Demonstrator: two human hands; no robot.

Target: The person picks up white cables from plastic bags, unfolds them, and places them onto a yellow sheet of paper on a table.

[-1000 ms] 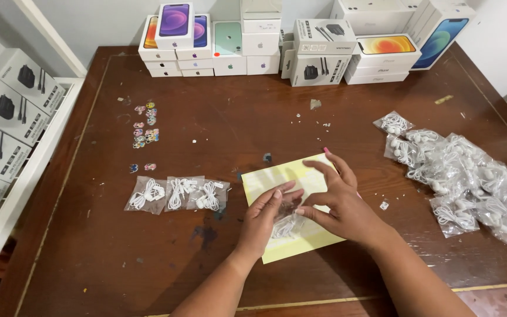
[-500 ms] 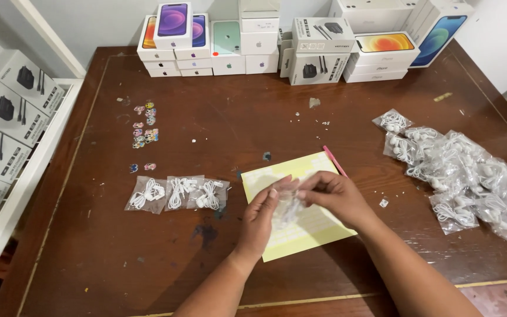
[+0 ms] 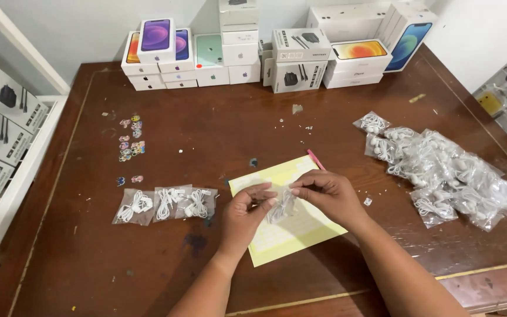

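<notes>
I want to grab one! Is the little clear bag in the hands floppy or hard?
Probably floppy: the clear bag crumples between the left hand and right hand. Likely light, since fingertips alone lift it. The shiny plastic may feel slippery.

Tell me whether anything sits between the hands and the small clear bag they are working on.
Nothing visible does. The left hand and right hand both pinch the small clear bag directly, above the yellow sheet.

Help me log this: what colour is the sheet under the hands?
Pale yellow sheet, clearest in the head view.
</notes>
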